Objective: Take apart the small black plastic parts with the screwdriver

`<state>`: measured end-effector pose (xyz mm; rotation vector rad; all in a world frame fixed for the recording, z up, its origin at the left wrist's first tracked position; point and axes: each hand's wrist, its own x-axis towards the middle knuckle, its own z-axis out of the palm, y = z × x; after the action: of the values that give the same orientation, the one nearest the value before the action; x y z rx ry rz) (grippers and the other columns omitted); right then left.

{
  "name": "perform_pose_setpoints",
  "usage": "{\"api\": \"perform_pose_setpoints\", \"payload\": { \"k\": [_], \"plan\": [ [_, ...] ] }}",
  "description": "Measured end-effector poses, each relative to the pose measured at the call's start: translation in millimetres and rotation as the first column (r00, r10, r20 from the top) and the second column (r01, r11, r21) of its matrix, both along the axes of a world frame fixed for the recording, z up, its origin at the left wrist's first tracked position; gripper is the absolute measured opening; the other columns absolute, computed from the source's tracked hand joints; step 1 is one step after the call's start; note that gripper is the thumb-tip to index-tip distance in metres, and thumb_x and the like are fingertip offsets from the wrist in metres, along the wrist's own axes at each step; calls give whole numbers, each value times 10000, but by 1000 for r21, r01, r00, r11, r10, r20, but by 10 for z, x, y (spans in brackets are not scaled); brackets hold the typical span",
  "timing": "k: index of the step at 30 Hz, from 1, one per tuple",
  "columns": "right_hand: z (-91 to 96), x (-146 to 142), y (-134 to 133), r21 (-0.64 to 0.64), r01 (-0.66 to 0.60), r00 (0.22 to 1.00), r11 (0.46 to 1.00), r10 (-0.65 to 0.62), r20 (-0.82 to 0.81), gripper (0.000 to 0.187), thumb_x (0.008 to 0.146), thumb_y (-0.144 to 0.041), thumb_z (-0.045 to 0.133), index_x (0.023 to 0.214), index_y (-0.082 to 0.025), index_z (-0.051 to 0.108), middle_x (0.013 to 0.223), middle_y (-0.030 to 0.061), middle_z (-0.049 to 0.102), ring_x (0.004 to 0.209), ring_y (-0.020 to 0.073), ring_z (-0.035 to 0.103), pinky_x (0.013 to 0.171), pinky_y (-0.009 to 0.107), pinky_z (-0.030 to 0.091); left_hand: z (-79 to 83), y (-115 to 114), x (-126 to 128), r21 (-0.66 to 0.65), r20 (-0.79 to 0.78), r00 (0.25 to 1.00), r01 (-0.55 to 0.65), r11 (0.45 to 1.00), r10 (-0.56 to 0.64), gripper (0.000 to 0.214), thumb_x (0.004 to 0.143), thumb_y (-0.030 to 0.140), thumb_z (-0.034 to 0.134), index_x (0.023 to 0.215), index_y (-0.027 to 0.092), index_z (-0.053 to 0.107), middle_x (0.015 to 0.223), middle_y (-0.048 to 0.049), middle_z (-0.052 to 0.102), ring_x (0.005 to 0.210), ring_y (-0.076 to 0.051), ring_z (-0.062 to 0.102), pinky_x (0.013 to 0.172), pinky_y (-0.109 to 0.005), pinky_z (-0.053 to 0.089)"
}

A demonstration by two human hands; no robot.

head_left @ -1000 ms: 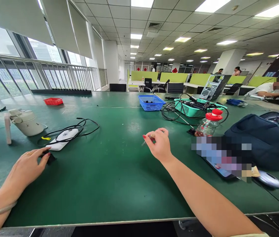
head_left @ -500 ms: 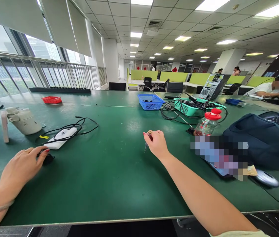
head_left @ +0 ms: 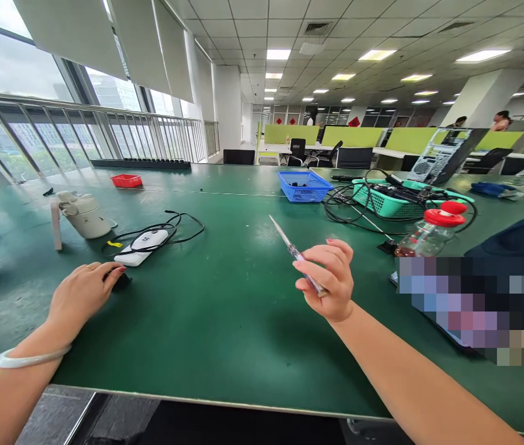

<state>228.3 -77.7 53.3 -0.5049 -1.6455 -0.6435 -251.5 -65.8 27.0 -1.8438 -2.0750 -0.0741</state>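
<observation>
Right hand (head_left: pixel 329 281), fingers clamped on a slim, clear-handled screwdriver (head_left: pixel 295 253). Left hand (head_left: pixel 83 292), fingers together, covers a small black object (head_left: pixel 122 281) on the matte green table (head_left: pixel 215 321).

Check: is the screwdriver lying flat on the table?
No, the right hand holds the screwdriver raised, tip angled up, above the table.

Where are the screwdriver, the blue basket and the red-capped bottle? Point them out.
screwdriver (head_left: pixel 286 242): head view, on the bare shaft above the right hand.
blue basket (head_left: pixel 300 193): head view, on its front wall.
bottle (head_left: pixel 443 216): head view, on the red cap.
</observation>
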Motion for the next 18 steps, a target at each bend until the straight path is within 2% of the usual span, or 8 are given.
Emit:
{"api": "perform_pose_setpoints", "payload": {
  "k": [2,4,6,9,12,18],
  "plan": [
    [7,-25,-41,-7,1,1000,1000,-1,-15,270,1009,-470,438,922,-324,648,753,5,662,712,189,616,905,447,412,30,-13,31,-29,49,998,-32,999,33,557,1034,440,260,1248,128,669,1101,-165,707,1055,-290,643,912,-376,457],
    [11,-38,-55,-84,-8,999,996,4,-38,239,1005,-433,463,897,-311,637,711,-5,651,687,189,607,921,454,401,42,-13,44,-54,86,995,-55,997,59,572,1036,447,245,1263,125,660,1148,-168,700,1063,-294,642,897,-380,458],
    [17,-32,-45,-158,-52,997,986,41,-68,216,1001,-407,479,892,-294,626,691,-11,655,673,189,610,942,456,395,28,-2,37,-67,105,992,-61,996,68,584,1039,438,214,1276,128,650,1168,-166,695,1058,-291,646,880,-378,461],
    [12,15,13,-186,-110,985,976,81,-153,255,998,-444,473,875,-278,622,677,-14,667,657,189,622,960,450,405,-22,25,0,-58,115,992,-48,997,55,584,1040,388,167,1281,142,639,1187,-155,686,1062,-277,649,876,-371,469],
    [-30,89,112,-268,-77,976,960,18,-215,282,995,-446,474,833,-263,615,667,-18,676,626,180,620,956,433,423,-57,45,-32,-49,119,991,-59,997,65,579,1036,369,150,1279,154,630,1211,-146,675,1077,-275,649,877,-370,477],
    [-165,145,274,-466,-19,988,885,-55,-146,351,1005,-458,458,756,-251,593,629,-27,668,581,160,584,914,408,445,-22,42,-10,-93,115,986,-113,989,123,590,1034,382,135,1243,159,639,1236,-147,674,1089,-291,650,872,-386,480]
  ]
}}
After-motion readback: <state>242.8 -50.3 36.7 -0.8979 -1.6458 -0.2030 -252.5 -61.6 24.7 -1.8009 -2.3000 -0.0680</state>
